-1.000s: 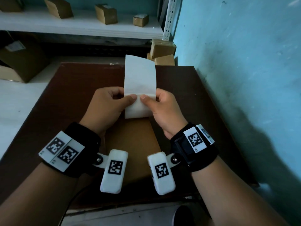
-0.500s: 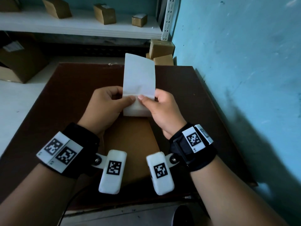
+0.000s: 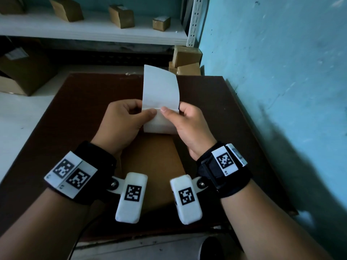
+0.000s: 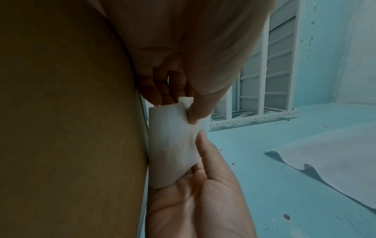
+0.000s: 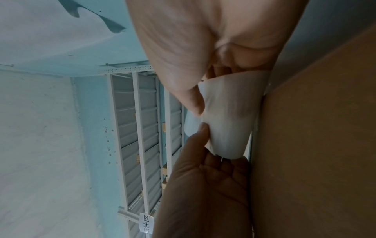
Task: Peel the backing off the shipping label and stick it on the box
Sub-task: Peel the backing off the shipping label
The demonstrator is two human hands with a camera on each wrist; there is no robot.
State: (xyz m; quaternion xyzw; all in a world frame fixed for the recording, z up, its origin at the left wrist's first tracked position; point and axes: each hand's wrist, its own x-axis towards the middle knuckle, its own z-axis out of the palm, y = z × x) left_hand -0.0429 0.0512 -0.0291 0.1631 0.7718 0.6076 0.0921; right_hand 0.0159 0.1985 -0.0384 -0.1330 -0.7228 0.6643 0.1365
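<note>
In the head view a white shipping label (image 3: 160, 91) stands upright above a brown cardboard box (image 3: 150, 166) that lies flat on the dark brown table (image 3: 75, 119). My left hand (image 3: 131, 119) pinches the label's lower left part and my right hand (image 3: 183, 121) pinches its lower right, the thumbs almost meeting across a crease. The label's top curls slightly. The left wrist view shows the label (image 4: 173, 145) under my left thumb, with the box (image 4: 71, 128) beside it. The right wrist view shows the label (image 5: 227, 120) next to the box (image 5: 315, 145).
A white shelf (image 3: 93, 32) behind the table carries several small cardboard boxes (image 3: 122, 15). More boxes (image 3: 185, 61) are stacked at the table's far right corner, and a larger one (image 3: 24, 72) sits at the left. A blue wall (image 3: 281, 91) runs along the right.
Both hands and the label have drifted slightly away from me and to the left. The pinch of both thumbs on the label is the same.
</note>
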